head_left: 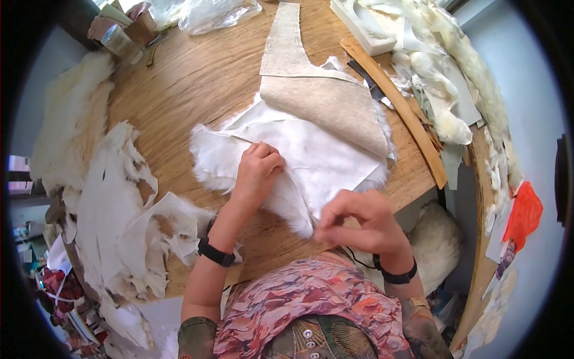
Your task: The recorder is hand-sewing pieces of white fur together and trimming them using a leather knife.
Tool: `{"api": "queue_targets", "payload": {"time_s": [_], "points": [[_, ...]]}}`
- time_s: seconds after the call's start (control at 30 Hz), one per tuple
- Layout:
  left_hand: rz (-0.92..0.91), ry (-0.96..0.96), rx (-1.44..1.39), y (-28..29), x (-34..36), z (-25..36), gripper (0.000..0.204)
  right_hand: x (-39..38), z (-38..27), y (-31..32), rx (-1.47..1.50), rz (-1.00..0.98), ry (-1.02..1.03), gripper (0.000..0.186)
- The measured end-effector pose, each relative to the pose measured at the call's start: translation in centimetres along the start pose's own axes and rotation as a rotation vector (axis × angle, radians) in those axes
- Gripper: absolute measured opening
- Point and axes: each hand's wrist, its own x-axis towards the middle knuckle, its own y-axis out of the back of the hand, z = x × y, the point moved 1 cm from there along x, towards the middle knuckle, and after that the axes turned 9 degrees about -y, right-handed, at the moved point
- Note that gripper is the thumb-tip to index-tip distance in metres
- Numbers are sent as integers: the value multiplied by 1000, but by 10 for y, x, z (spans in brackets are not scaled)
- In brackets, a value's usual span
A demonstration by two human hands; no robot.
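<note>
A white fur piece (305, 152), smooth side up with fluffy edges, lies on the wooden table in front of me. My left hand (260, 170) rests on its near part, fingers closed in a pinch on a folded edge or seam. Just off the near right corner of the fur, my right hand (362, 221) is raised with its fingers curled together in a pinch. Whatever it holds is too small and blurred to make out. A beige felt-like pattern piece (326, 102) lies over the far side of the fur, with a narrow strip reaching away from me.
Pale hides (116, 209) are heaped at the left table edge. A curved wooden strip (397, 107) and a white foam tray (365, 27) lie to the right, beside fur scraps (445, 107). A clear plastic bag (218, 13) and a jar (116, 40) stand at the back.
</note>
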Motion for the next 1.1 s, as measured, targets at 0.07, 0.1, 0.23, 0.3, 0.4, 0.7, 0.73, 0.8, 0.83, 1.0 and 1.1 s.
{"api": "queue_targets", "payload": {"time_s": [0.07, 0.1, 0.23, 0.3, 0.4, 0.7, 0.73, 0.8, 0.83, 1.0, 1.1], "points": [[63, 70, -18, 4, 3, 13, 9, 22, 10, -8, -40, -12, 61, 10], [61, 64, -21, 7, 6, 21, 9, 32, 16, -11, 40, -10, 60, 9], [-22, 179, -493, 21, 12, 63, 4, 66, 21, -6, 222, 220, 34, 6], [19, 309, -975, 22, 9, 65, 11, 74, 44, 3, 189, 293, -27, 7], [274, 553, -836, 20, 12, 55, 13, 63, 72, 1, 146, 279, -219, 11], [47, 111, 342, -12, 8, 46, 7, 33, 101, -19, -576, 305, -42, 9], [25, 64, 412, -16, 7, 46, 5, 34, 107, -21, -681, 327, -39, 8], [7, 49, 422, -21, 8, 48, 4, 35, 109, -24, -786, 349, -35, 8], [-9, 35, 431, -23, 8, 49, 4, 35, 108, -25, -800, 346, -42, 8], [133, 198, 212, -17, 2, 41, 7, 32, 99, -9, -795, 375, 1, 5], [148, 203, 138, -11, -1, 36, 9, 25, 86, 37, -669, 657, 29, 5]]}}
